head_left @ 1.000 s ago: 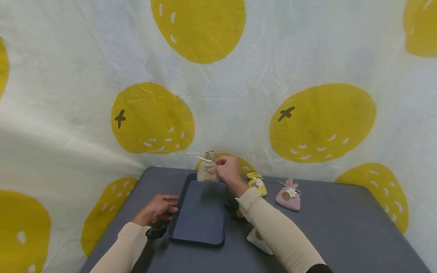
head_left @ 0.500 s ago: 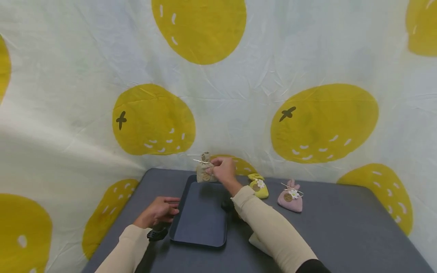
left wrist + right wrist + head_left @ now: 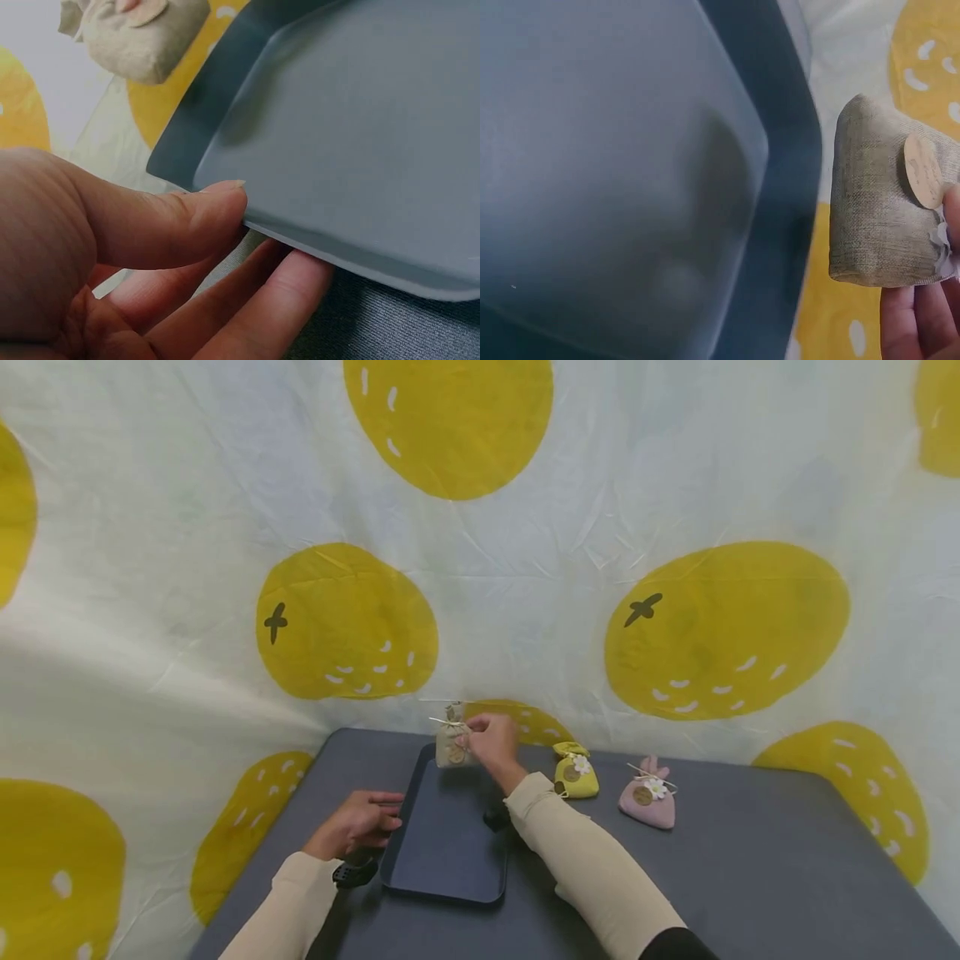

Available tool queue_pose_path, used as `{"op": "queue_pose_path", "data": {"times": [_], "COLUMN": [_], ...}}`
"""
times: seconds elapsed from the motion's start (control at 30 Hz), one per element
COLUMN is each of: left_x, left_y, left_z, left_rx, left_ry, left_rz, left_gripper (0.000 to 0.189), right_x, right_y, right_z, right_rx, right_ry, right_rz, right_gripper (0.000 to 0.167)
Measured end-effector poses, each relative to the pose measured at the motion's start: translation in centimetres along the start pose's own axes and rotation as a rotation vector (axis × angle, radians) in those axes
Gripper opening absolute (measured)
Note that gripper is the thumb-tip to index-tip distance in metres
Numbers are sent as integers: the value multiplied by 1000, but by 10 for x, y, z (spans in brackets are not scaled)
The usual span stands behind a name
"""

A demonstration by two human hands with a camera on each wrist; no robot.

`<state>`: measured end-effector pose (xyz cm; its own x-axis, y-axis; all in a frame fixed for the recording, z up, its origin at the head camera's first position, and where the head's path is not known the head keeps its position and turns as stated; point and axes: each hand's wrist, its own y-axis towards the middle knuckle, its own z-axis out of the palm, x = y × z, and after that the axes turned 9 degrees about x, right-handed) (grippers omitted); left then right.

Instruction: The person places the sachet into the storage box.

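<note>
In the head view, a dark blue-grey tray (image 3: 444, 852) rests on the table. My left hand (image 3: 362, 822) is at its left side; in the left wrist view the thumb (image 3: 217, 204) presses the tray's rim from above while fingers curl beneath. Over the tray's far end my right hand (image 3: 495, 742) grips a small beige linen drawstring pouch (image 3: 450, 747), tied at the neck with pale string. The right wrist view shows that pouch's lower end, with a round tag (image 3: 922, 171) on it, raised beside the tray wall (image 3: 784, 150).
Right of the tray lie a yellow pouch (image 3: 576, 781) and a pink pouch (image 3: 648, 806), each with a white flower. My right sleeve (image 3: 592, 864) covers part of the table (image 3: 757, 860). A fabric sheet with yellow fruit shapes (image 3: 727, 631) hangs behind.
The right hand has brought the beige pouch slightly left and lower over the tray's far end. A white pouch seen earlier is now mostly behind the right sleeve. The left hand stays put.
</note>
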<state>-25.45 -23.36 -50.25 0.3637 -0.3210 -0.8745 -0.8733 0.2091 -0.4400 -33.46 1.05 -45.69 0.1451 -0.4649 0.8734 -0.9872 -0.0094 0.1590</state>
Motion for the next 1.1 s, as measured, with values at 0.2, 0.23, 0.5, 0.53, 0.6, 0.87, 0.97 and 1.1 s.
{"op": "queue_pose_path", "data": {"times": [0.2,0.23,0.5,0.53,0.6,0.87,0.97,1.1], "left_x": [-1,-2,-1,-1,0,-3,-3,-4], "left_y": [-1,-2,-2,-1,0,1,1,0], "left_z": [0,0,1,1,1,3,3,2], "left_rx": [2,5,25,24,22,24,25,25], "left_ry": [-23,-20,-27,-29,-33,-31,-38,-43], "left_rz": [-4,-3,13,15,17,4,9,16], "left_gripper": [54,54,55,55,55,55,55,55], "right_x": [-5,-6,-8,-9,-10,-8,-6,-5], "right_y": [1,2,4,4,5,4,2,3], "right_z": [11,13,27,28,30,31,31,31], "right_rx": [0,3,6,2,-11,-2,8,71], "right_ry": [-21,-18,3,-3,-11,-29,-21,-23], "right_rz": [19,24,28,28,21,39,23,31], "right_gripper": [22,22,22,22,21,22,23,21]}}
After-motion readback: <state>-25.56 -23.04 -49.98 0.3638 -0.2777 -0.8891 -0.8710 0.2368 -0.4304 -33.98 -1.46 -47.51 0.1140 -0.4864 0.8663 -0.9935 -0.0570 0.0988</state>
